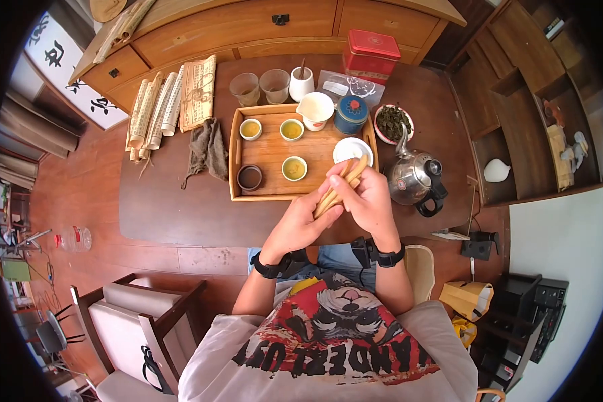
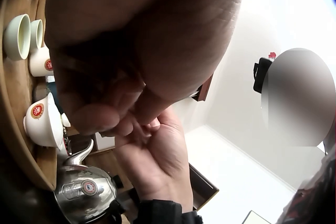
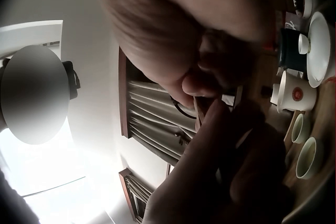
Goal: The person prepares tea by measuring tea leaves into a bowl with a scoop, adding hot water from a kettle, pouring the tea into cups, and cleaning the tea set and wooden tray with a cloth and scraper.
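Note:
Close over the tray's front right corner, both hands grip a small bundle of slim tan sticks [image 1: 342, 184]. My left hand [image 1: 299, 222] has the lower left end, with its thumb along the sticks. Higher up, my right hand [image 1: 368, 206] pinches the same bundle. Most of the sticks are hidden by fingers in both wrist views. Just beyond the hands is a white lidded bowl [image 1: 350, 149], also seen beside the left hand as a white bowl with a red emblem [image 2: 44, 124]. The wooden tray [image 1: 268, 195] also carries small tea cups [image 1: 294, 169] with yellowish tea.
A steel kettle [image 1: 409, 175] stands right of the tray, near a bowl of tea leaves [image 1: 394, 124]. On the tray's back side are a white pitcher [image 1: 315, 110] and blue canister [image 1: 351, 115]. A grey cloth pouch [image 1: 208, 149] and rolled scrolls [image 1: 155, 110] lie left.

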Tool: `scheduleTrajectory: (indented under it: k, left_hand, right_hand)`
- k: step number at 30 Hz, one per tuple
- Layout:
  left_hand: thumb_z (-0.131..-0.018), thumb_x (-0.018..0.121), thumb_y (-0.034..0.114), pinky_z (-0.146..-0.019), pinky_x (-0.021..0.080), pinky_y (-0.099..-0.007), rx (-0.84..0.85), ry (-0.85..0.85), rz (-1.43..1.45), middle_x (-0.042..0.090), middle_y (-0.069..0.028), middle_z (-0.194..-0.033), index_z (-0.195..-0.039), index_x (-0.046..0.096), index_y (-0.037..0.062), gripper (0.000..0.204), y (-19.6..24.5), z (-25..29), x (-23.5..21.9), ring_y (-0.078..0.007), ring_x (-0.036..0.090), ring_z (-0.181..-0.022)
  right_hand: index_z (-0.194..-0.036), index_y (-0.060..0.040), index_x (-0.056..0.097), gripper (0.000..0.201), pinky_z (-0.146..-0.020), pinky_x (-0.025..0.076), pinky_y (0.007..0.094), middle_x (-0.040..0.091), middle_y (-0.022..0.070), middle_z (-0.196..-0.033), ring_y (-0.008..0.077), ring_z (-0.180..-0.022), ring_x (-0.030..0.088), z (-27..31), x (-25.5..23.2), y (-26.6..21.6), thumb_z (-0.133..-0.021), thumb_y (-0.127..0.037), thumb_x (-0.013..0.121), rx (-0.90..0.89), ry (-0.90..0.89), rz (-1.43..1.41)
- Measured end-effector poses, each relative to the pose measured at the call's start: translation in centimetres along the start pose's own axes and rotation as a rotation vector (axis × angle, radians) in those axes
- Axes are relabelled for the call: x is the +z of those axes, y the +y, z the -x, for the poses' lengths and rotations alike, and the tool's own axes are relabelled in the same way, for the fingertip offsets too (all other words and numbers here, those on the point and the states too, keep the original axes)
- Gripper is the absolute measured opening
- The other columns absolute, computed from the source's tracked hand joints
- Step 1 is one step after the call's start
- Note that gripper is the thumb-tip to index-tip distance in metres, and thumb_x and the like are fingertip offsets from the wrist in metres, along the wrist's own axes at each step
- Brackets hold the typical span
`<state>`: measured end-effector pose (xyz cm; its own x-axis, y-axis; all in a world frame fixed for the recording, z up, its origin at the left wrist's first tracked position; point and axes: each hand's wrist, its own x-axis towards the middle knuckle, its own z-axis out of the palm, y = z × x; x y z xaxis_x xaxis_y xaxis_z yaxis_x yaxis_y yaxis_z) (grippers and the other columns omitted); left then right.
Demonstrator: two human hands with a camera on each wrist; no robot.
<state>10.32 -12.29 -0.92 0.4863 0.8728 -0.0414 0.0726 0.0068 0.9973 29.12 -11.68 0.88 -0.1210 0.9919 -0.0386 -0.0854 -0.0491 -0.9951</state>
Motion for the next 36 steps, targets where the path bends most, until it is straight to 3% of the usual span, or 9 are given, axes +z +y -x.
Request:
scheduleTrajectory:
  k: [4,9,13,15,18,22,28,31,36]
  left_hand:
    - [-0.112,0.070,0.024,-0.065,0.047,-0.0312,-0.128,-0.046,0.261,0.064,-0.0032,-0.079,-0.120,0.071,-0.0030,0.028,-1.8,0.3,-1.1,-0.0109,0.056,-0.070]
    - [-0.115,0.065,0.024,-0.061,0.042,-0.0308,0.040,0.140,0.032,0.058,-0.0009,-0.074,-0.122,0.073,-0.0019,0.028,-2.0,0.2,-1.6,-0.0092,0.047,-0.066]
    - [-0.116,0.064,0.023,-0.063,0.044,-0.0331,-0.054,0.093,0.063,0.060,-0.0027,-0.075,-0.124,0.072,-0.0022,0.028,-1.1,0.6,-2.5,-0.0114,0.050,-0.068]
    - [-0.114,0.064,0.022,-0.064,0.045,-0.0347,-0.034,0.071,-0.048,0.063,-0.0062,-0.078,-0.126,0.071,-0.0025,0.028,-0.9,0.7,-2.6,-0.0133,0.053,-0.069]
    - [-0.113,0.064,0.019,-0.063,0.046,-0.0351,0.022,0.043,-0.051,0.066,-0.0095,-0.080,-0.126,0.070,-0.0046,0.028,-1.1,0.7,-2.7,-0.0138,0.055,-0.068]
    - [-0.112,0.062,0.018,-0.063,0.048,-0.0350,-0.039,0.101,0.058,0.068,-0.0093,-0.082,-0.125,0.069,-0.0064,0.028,-1.1,-0.1,-2.7,-0.0138,0.058,-0.068]
    - [-0.115,0.062,0.019,-0.065,0.048,-0.0238,-0.231,-0.015,0.148,0.065,-0.0011,-0.094,-0.136,0.062,-0.0026,0.031,1.7,0.7,-3.5,-0.0074,0.060,-0.078]
    - [-0.109,0.073,0.017,-0.075,0.053,-0.0267,0.113,0.296,0.155,0.070,-0.0017,-0.097,-0.155,0.052,-0.0043,0.055,1.0,1.2,-4.4,-0.0081,0.063,-0.080]
    - [-0.107,0.075,0.014,-0.077,0.053,-0.0252,0.146,0.359,0.203,0.070,-0.0016,-0.100,-0.153,0.056,-0.0033,0.052,-0.2,1.8,-6.3,-0.0066,0.063,-0.083]
  right_hand:
    - [-0.129,0.0017,0.063,0.019,-0.078,0.060,0.0252,0.080,0.0104,-0.105,0.0119,-0.093,0.075,-0.2,0.4,-0.9,-0.114,-0.009,0.065,-0.104,0.021,-0.099]
    - [-0.164,-0.0019,0.043,0.085,-0.087,0.059,0.0307,0.068,0.0150,-0.147,0.0179,-0.115,0.072,-1.2,-0.1,-0.7,-0.094,-0.013,0.089,-0.394,0.265,0.353]
    - [-0.158,-0.0007,0.055,0.072,-0.107,0.056,0.0417,0.067,0.0153,-0.153,0.0280,-0.137,0.066,-1.1,-0.7,-1.4,-0.094,-0.013,0.085,-0.406,0.338,0.348]
    - [-0.156,-0.0015,0.059,0.067,-0.120,0.047,0.0508,0.066,0.0172,-0.155,0.0348,-0.144,0.062,-1.0,-0.3,-3.2,-0.094,-0.012,0.081,-0.773,0.224,0.881]
    - [-0.159,-0.0018,0.056,0.072,-0.131,0.033,0.0574,0.064,0.0177,-0.156,0.0336,-0.149,0.057,-0.2,1.0,-4.5,-0.090,-0.004,0.075,-0.674,-0.197,1.077]
    - [-0.159,0.0003,0.054,0.075,-0.132,0.033,0.0571,0.068,0.0171,-0.138,0.0329,-0.138,0.061,-0.4,2.0,-1.9,-0.086,0.000,0.073,-0.586,-0.272,1.165]
    - [-0.127,-0.0014,0.070,0.044,-0.098,0.048,0.0494,0.065,0.0112,-0.093,0.0354,-0.096,0.063,-3.0,1.9,-0.8,-0.083,0.003,0.070,-0.398,-0.191,1.184]
    - [-0.104,-0.0045,0.068,0.007,-0.094,0.049,0.0437,0.066,0.0108,-0.087,0.0318,-0.090,0.064,-4.1,-0.3,-2.0,-0.097,-0.005,0.067,-0.318,-0.104,0.938]
    - [-0.095,-0.0036,0.066,0.040,-0.077,0.055,0.0328,0.074,0.0078,-0.087,0.0180,-0.079,0.072,-10.3,-0.7,-5.6,-0.120,-0.031,0.052,-0.493,0.199,0.448]
